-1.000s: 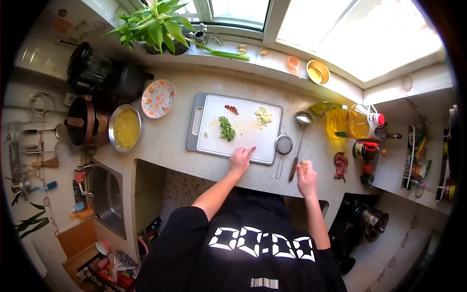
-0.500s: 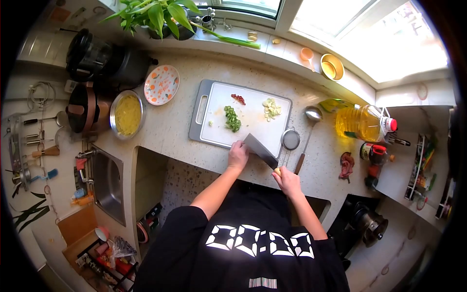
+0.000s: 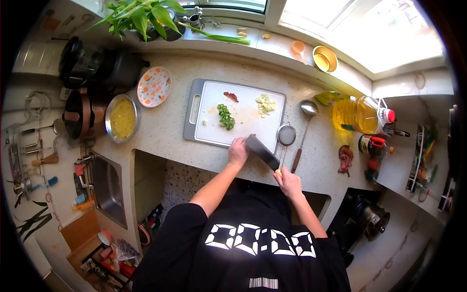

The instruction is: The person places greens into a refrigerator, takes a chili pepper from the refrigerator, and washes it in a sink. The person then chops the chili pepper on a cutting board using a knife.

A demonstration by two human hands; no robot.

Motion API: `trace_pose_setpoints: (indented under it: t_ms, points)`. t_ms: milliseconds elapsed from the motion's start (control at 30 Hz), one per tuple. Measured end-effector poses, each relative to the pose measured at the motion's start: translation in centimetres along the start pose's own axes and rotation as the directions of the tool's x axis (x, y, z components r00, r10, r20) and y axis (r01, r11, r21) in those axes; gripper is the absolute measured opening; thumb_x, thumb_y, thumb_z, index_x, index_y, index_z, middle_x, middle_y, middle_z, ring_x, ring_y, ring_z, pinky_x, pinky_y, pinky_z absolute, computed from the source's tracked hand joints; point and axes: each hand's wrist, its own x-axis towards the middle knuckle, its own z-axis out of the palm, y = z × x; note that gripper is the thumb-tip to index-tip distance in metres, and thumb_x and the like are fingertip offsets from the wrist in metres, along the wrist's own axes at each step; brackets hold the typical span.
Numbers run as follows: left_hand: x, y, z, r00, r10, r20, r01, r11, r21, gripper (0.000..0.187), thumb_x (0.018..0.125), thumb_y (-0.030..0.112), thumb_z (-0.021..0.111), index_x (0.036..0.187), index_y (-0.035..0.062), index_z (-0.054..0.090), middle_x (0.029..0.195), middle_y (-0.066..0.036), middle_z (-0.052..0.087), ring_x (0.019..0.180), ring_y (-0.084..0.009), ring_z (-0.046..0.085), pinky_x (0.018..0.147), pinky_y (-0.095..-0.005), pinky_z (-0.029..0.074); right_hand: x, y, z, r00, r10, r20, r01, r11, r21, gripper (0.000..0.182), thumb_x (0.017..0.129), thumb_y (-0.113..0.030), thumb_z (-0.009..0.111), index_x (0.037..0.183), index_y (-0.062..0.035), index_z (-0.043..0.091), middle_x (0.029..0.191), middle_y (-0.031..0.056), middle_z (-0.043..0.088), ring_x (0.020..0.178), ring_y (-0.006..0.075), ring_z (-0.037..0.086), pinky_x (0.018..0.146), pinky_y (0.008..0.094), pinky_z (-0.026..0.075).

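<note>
Directions are taken from the centre of the cutting board, with twelve o'clock toward the window.

Left hand: at six o'clock, over the board's near edge. The forearm comes in from seven o'clock with the elbow bent; the hand is gathered narrow, fingers drawn together beside the forward end of the blade. A small red tip shows there; whether the fingers hold it cannot be told, and contact with the steel is likewise not established.

Right hand: at five o'clock, off the board. The fist is closed around the pale handle of a cleaver, forearm rising from five o'clock. The blade runs from the grip toward between ten and eleven, crossing the board's near edge.

On the board: chopped greens just nine-ward of centre, chopped red pieces at twelve, pale slices between two and three.

Surroundings: strainer at four o'clock, at the board's edge; ladle at three, near it; oil bottle farther out at three; bowl of yellow shreds at nine.
</note>
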Motion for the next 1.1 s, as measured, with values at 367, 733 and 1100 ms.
trace_pose_setpoints:
  t_ms: [367, 733, 1100]
  points:
    - [0.9, 0.6, -0.4, 0.998, 0.067, 0.01, -0.067, 0.998, -0.004, 0.034, 0.082, 0.005, 0.065, 0.111, 0.0208, 0.072, 0.096, -0.004, 0.068, 0.089, -0.0278, 0.064, 0.078, -0.0382, 0.056, -0.9, 0.2, 0.6, 0.998, 0.031, -0.054, -0.03, 0.999, 0.012, 0.038, 0.097, -0.044, 0.062, 0.095, -0.0074, 0.053, 0.077, 0.0156, 0.068, 0.072, 0.038, 0.067, 0.059, 0.0476, 0.052]
    - [1.3, 0.7, -0.4, 0.997, 0.058, 0.053, -0.057, 0.998, -0.007, 0.025, 0.079, 0.005, 0.065, 0.101, 0.0144, 0.073, 0.097, -0.004, 0.068, 0.09, -0.028, 0.064, 0.078, -0.0381, 0.056, -0.5, -0.5, 0.9, 0.991, 0.126, 0.038, -0.126, 0.992, 0.005, 0.041, 0.098, -0.048, 0.059, 0.097, -0.0071, 0.054, 0.077, 0.0194, 0.068, 0.075, 0.0421, 0.067, 0.064, 0.0521, 0.053]
    - [1.4, 0.7, -0.3, 0.996, 0.048, 0.074, -0.052, 0.997, 0.052, 0.016, 0.073, -0.002, 0.062, 0.085, 0.0067, 0.068, 0.094, -0.006, 0.065, 0.09, -0.0298, 0.064, 0.078, -0.0395, 0.056, 1.7, -1.1, 1.7, 0.982, 0.166, 0.089, -0.175, 0.98, 0.097, 0.043, 0.099, -0.048, 0.056, 0.099, -0.0051, 0.053, 0.081, 0.0242, 0.068, 0.08, 0.0468, 0.066, 0.07, 0.0556, 0.052]
